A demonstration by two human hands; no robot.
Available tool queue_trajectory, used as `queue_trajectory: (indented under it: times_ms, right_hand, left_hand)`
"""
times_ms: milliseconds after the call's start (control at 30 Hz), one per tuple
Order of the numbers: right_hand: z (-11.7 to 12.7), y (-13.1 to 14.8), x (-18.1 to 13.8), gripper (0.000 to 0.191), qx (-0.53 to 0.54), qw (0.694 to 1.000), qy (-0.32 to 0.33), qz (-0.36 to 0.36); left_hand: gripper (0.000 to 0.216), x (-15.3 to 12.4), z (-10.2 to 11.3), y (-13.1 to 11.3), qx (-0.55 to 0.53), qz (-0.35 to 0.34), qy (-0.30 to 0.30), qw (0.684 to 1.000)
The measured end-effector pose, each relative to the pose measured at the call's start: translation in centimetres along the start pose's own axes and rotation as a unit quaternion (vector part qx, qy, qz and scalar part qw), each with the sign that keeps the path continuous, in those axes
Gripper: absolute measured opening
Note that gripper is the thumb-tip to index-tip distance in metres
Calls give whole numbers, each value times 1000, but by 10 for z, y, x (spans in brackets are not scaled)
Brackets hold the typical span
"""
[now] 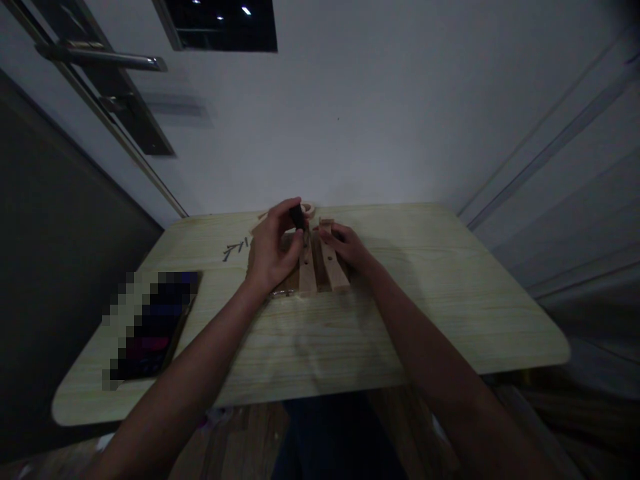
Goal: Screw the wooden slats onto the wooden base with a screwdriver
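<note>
My left hand is closed around a small black-handled tool, held upright over a wooden strip. Its tip is hidden by my fingers. My right hand rests on a second wooden strip, fingers curled and pressing it down beside the first. Both strips lie side by side on a darker wooden board in the middle of the pale wooden table. A small round wooden piece lies just behind my left hand.
Several dark screws lie loose on the table left of the board. A blurred-out flat dark object sits near the table's left front corner. A white wall stands directly behind the table, and a door with a metal handle is at upper left.
</note>
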State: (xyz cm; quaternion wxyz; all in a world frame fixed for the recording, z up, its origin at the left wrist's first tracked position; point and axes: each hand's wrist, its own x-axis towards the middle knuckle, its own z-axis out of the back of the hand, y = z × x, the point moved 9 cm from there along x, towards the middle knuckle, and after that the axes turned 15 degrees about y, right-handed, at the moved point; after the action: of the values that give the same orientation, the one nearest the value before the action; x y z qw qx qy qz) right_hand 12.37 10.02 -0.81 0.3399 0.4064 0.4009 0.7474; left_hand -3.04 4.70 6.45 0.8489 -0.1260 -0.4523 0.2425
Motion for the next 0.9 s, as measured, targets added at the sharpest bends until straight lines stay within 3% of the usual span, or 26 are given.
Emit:
queue_trajectory:
  times_ms: [200, 467, 900]
  right_hand:
    - [2, 0, -1, 61, 1, 1000, -3, -2]
    - [1, -1, -1, 61, -5, 1000, -3, -3]
    - [0, -3, 0, 58, -13, 1000, -4, -4]
  left_hand:
    - [47, 1, 6, -1, 70, 8, -26, 997]
    - [47, 0, 3, 2, 32, 22, -35, 999]
    - [56, 0, 8, 0, 100, 27, -22, 994]
